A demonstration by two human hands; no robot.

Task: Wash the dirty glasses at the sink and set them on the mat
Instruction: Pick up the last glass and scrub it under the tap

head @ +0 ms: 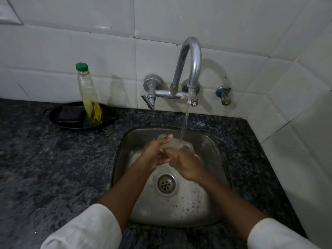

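Note:
A clear glass lies tilted on its side over the steel sink, held between both hands under the running water from the chrome tap. My left hand grips its left end, thumb on top. My right hand wraps the glass from below and the right. The stream hits the glass near its right end. Most of the glass is hidden by my fingers and splashing water. No mat is in view.
A dish-soap bottle with a green cap stands on a black tray beside a dark sponge, back left on the speckled granite counter. The drain lies below my wrists. A tiled wall closes the right side.

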